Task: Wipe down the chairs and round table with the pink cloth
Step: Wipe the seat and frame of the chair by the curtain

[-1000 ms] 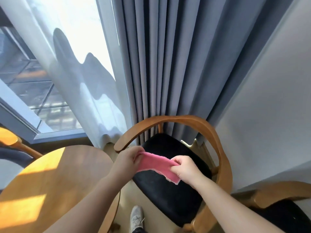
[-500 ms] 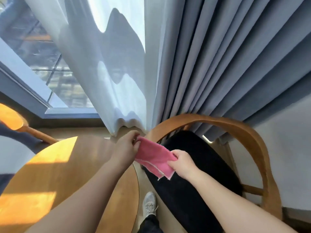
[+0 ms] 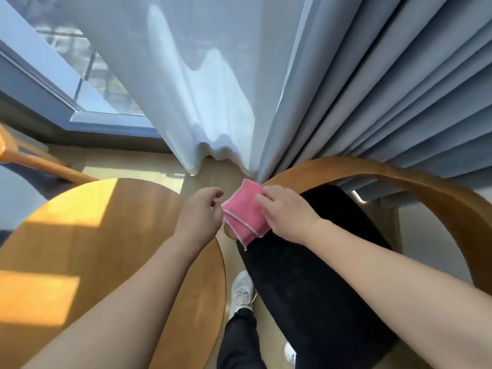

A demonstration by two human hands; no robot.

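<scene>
Pink cloth (image 3: 243,215), folded double, lies draped over the front tip of the chair's (image 3: 306,275) curved wooden armrest (image 3: 372,171), just beside the right edge of the round table (image 3: 106,249). The right hand (image 3: 286,213) grips it from the seat side, fingers curled over the fabric. The left hand (image 3: 202,211) has curled fingers at the cloth's left corner; whether they pinch it I cannot tell. To wipe well, wrap the cloth right round the rail, squeeze firmly, and slide along the curve toward the curtain (image 3: 386,89), so no loose hem trails.
</scene>
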